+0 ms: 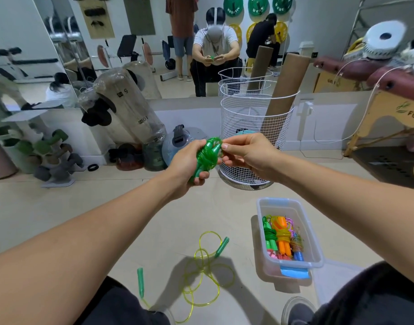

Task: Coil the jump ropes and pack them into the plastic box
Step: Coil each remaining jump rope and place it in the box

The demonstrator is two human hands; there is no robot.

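At frame centre the left hand [186, 165] grips the coiled green jump rope [207, 156], fingers curled around its handles, while the right hand [244, 153] pinches the cord's end. Tucking that end under the wraps should secure it for the plastic box [315, 245], lower right. The tuck itself is hidden behind the fingers

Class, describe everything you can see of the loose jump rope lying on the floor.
The loose jump rope has a thin, translucent yellow-green cord, plastic by its look, and two dark green tapered handles. It lies uncoiled in tangled loops on the pale floor, left of the plastic box. Neither hand touches it; one handle lies near the person's knee.
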